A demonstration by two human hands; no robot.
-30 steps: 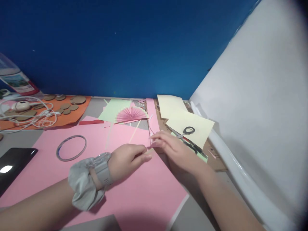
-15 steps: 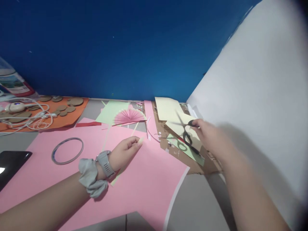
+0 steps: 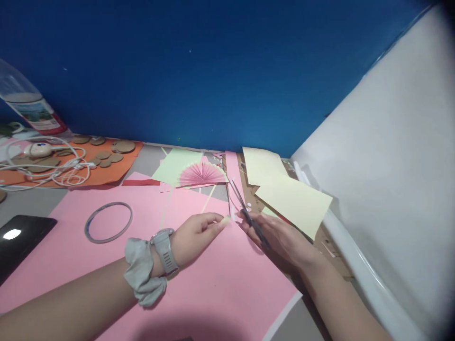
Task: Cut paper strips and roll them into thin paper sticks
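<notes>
Basically, big pink sheet [image 3: 227, 274] under both hands, maybe shielding the tabletop [image 3: 145, 163]. 2 pale yellow sheets [image 3: 295, 199] overlap at right. Bottle [image 3: 35, 113] far left: scenic label, text unreadable. Pink pleated fan [image 3: 202, 175] beyond hands. Right hand [image 3: 284, 237]: fingers partly curled around dark scissors [image 3: 249, 220], blades pointing away, probably for control. Left hand [image 3: 195, 237]: fingers pinched closed on pale strip [image 3: 226, 220], likely steadying it.
</notes>
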